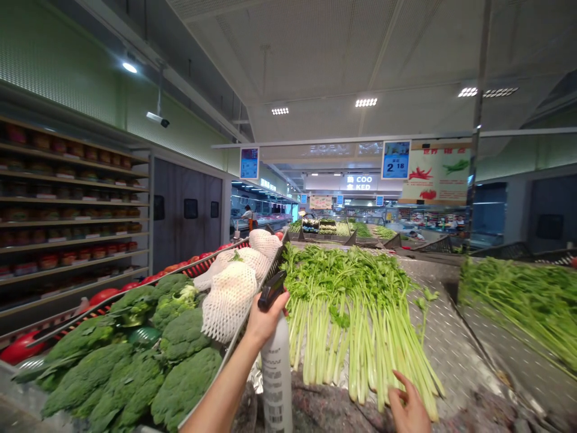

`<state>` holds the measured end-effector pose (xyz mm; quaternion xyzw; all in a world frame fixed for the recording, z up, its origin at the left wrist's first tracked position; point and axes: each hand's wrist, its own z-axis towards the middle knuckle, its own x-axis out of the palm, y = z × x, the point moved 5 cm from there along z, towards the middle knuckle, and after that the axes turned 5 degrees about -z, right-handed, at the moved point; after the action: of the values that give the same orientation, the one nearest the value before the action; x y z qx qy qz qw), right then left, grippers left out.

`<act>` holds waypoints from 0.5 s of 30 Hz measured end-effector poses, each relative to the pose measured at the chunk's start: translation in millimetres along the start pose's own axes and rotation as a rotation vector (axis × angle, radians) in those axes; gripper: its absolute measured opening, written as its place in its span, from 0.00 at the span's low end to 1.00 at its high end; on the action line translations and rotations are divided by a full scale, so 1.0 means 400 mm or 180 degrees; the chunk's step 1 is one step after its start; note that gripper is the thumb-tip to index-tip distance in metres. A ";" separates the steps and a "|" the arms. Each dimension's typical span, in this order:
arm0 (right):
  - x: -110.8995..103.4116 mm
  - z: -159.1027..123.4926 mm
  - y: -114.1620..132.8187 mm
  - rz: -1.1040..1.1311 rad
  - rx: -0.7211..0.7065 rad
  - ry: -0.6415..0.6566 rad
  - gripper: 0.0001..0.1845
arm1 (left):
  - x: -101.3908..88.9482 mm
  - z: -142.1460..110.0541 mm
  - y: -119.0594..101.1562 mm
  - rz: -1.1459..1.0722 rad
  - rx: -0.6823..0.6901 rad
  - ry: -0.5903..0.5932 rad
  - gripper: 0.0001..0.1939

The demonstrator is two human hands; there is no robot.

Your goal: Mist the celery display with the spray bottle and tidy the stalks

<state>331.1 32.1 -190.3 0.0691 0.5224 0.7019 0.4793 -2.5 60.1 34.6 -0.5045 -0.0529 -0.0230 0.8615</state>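
My left hand (pixel 262 323) grips a white spray bottle (pixel 276 376) by its neck, just below the black spray head (pixel 271 291). The bottle stands nearly upright in front of the display, printed with dark lettering. Right of it lies a wide spread of celery (pixel 356 313), leaves at the back and pale stalks towards me. By the stalks' cut ends at lower right is my right hand (pixel 408 404), fingers apart and holding nothing; I cannot tell whether it touches them.
Broccoli (pixel 121 373) fills the left bin, with net-wrapped cauliflower (pixel 229 294) behind it. Red vegetables (pixel 103 296) lie beyond the black divider. A metal sheet (pixel 444 325) extends right of the celery to a mirror (pixel 523 319). Price signs (pixel 396 160) hang overhead. A person (pixel 247 213) stands far back.
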 end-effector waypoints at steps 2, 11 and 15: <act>-0.004 0.000 -0.005 -0.0055 0.0036 0.0031 0.25 | 0.010 0.002 0.004 -0.0084 0.0021 0.0014 0.13; -0.031 0.032 0.060 -0.0060 -0.0113 0.0192 0.23 | 0.069 -0.007 -0.002 -0.0164 0.0017 0.0329 0.14; -0.039 0.054 0.066 -0.0007 -0.0144 0.0226 0.24 | 0.091 -0.006 -0.014 -0.0313 -0.0042 0.0444 0.15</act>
<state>336.4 35.1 -153.3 0.0328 0.5231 0.7150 0.4627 33.3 55.6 42.4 -0.5041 -0.0174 -0.1006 0.8576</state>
